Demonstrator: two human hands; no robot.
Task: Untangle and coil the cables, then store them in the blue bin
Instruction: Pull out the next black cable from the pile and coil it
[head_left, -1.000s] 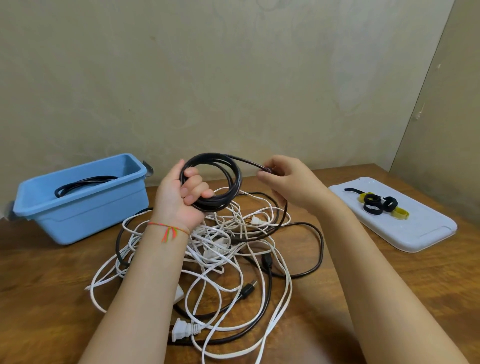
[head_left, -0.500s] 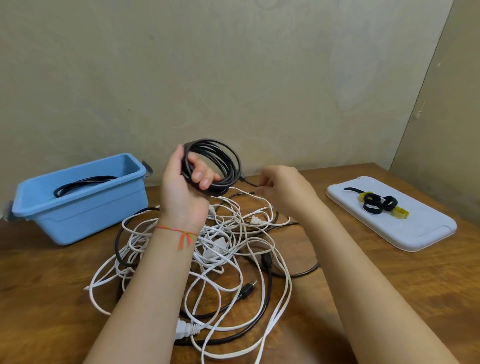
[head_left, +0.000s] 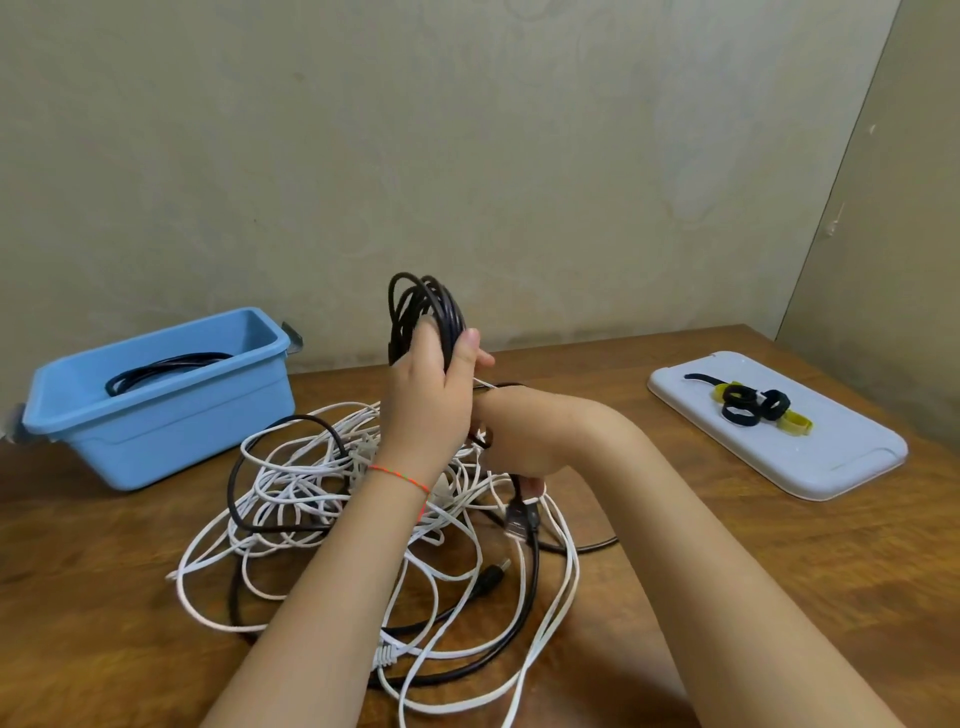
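My left hand (head_left: 431, 400) grips a black cable coil (head_left: 415, 306), holding it upright and edge-on above the table. Just right of and below it, my right hand (head_left: 514, 441) pinches the same black cable near its plug end (head_left: 519, 517), fingers pointing down. Beneath both hands lies a tangled pile of white and black cables (head_left: 322, 488). The blue bin (head_left: 156, 415) stands at the left by the wall, with one coiled black cable (head_left: 166, 366) inside.
A white tray (head_left: 810, 462) sits at the right with several black and yellow strap ties (head_left: 753, 408) on it. A loose black plug (head_left: 491, 574) and a white plug (head_left: 387, 657) lie in the pile. The wall runs close behind the wooden table.
My left hand raised the coil and turned it from flat-on to edge-on. My right hand moved left and down under it, now pinching the cable near its plug.
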